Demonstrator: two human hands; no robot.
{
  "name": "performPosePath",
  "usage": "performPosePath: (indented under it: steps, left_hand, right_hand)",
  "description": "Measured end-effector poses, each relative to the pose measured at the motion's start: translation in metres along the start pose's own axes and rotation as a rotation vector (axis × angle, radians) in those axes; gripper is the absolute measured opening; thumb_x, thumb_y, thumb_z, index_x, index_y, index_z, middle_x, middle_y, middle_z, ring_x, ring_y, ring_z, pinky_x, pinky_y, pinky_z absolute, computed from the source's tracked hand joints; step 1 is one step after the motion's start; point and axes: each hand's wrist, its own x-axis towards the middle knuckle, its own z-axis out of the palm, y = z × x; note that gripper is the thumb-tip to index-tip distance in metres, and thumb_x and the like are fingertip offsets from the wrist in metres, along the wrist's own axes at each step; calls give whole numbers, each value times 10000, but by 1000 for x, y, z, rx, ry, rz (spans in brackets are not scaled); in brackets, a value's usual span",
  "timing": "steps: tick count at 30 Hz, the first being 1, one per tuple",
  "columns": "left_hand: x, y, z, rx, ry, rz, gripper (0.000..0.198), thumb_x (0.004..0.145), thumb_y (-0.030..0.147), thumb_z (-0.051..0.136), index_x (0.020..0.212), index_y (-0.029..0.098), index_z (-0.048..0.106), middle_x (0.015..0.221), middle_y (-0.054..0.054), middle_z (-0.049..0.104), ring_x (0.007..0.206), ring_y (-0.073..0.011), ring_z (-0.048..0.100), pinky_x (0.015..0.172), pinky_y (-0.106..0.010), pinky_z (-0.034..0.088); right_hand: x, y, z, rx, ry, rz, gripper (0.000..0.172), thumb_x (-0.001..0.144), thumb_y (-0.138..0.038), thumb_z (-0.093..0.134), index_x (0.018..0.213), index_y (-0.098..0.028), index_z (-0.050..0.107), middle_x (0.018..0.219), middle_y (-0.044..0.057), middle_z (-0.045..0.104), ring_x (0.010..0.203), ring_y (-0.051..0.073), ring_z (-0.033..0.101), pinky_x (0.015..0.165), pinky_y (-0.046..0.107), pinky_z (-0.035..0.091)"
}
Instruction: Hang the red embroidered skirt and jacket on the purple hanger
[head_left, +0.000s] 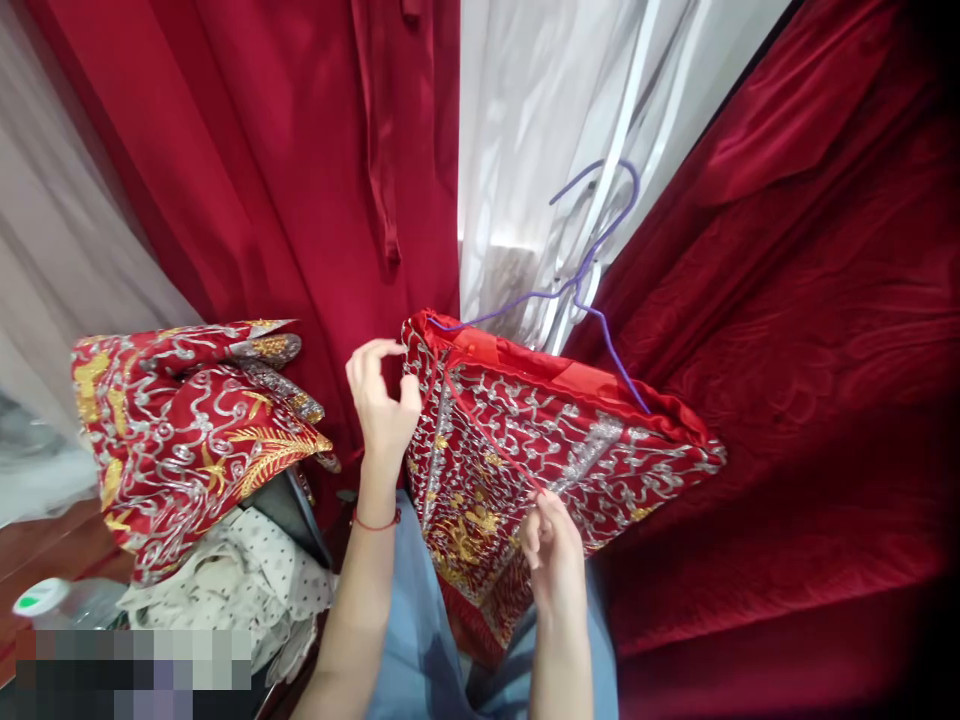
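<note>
A red skirt-like garment (pixel 480 460) with silver and gold embroidery hangs in front of me on a purple wire hanger (pixel 592 250). Its bright red waistband (pixel 547 370) is slung between the hanger's two ends. My right hand (pixel 553 550) pinches the end of a thin red drawstring (pixel 487 428), which runs taut from the upper left of the waistband. My left hand (pixel 384 400) is at the garment's upper left edge, its fingers curved and thumb apart. Those fingertips meet the edge, but no grip on the cloth shows.
On the left, another embroidered red garment (pixel 202 430) lies over a dark support, above a polka-dot cloth (pixel 232 580). A clear bottle with a white cap (pixel 41 597) stands beside them. Red curtains (pixel 300 150) and a white drape (pixel 510 120) hang behind; dark red fabric (pixel 810 350) fills the right.
</note>
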Motion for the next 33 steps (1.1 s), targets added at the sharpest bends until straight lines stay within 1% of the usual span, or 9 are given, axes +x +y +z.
performPosePath:
  steps: [3,7,9,11,15,20,24,29,33]
  left_hand:
    - [34,4,9,3,-276,183,319,788,190,577,1101,234,624,1401,-91,504,1388,-297,399,1181,-476,294]
    - [66,-17,28,59,-457,173,285,849,310,582,1124,261,640,1611,-71,262,1539,-365,75,1191,-591,186]
    - [73,-26,35,33,-549,189,231,886,378,565,1062,250,644,1501,-107,432,1481,-352,258,1166,-555,258]
    - [73,-29,37,3,-614,231,248,890,441,580,1009,229,630,1225,-113,612,1247,-301,515,1081,-453,384]
    - [53,-14,23,126,-503,283,267,883,475,601,872,208,597,840,-48,592,849,-227,559,863,-336,435]
    - [25,19,-7,205,-437,240,301,945,461,519,775,217,567,736,-28,554,740,-196,520,743,-291,373]
    - [16,36,-16,162,-432,157,330,965,440,506,726,218,556,706,-18,555,705,-174,511,697,-272,342]
    - [13,34,-19,199,-450,223,337,910,525,578,801,206,573,755,-20,577,742,-173,538,732,-279,377]
    - [15,31,-31,153,-595,318,491,754,641,708,942,204,588,867,-25,614,800,-184,565,738,-287,416]
  right_hand:
    - [-1,-3,-4,-43,5,-7,370,794,-522,699,905,-179,618,402,-96,441,305,52,300,350,175,200]
    - [-3,-2,-3,-62,10,-11,362,815,-530,659,883,-175,629,401,-84,455,302,52,293,353,173,153]
    - [-2,1,0,-88,-8,3,359,825,-530,645,877,-175,630,412,-74,474,307,53,304,357,171,123]
    - [1,5,4,-139,-40,26,369,819,-540,653,898,-181,628,435,-66,508,319,61,340,361,172,149]
    - [15,7,26,-300,-143,-70,385,821,-554,649,949,-192,627,473,-56,553,378,96,424,406,204,298]
    - [29,-16,84,-600,-185,-435,255,875,-445,623,882,-193,663,475,-84,450,446,81,368,499,220,311]
    - [22,-33,120,-637,-149,-577,227,851,-372,655,735,-202,561,521,-73,489,482,80,417,561,229,353]
    - [16,-33,127,-714,-23,-662,217,871,-330,579,698,-210,524,552,-37,536,487,103,440,576,265,359]
    - [22,-30,122,-594,-135,-565,150,780,-278,585,673,-221,497,541,-38,514,491,112,418,506,257,346]
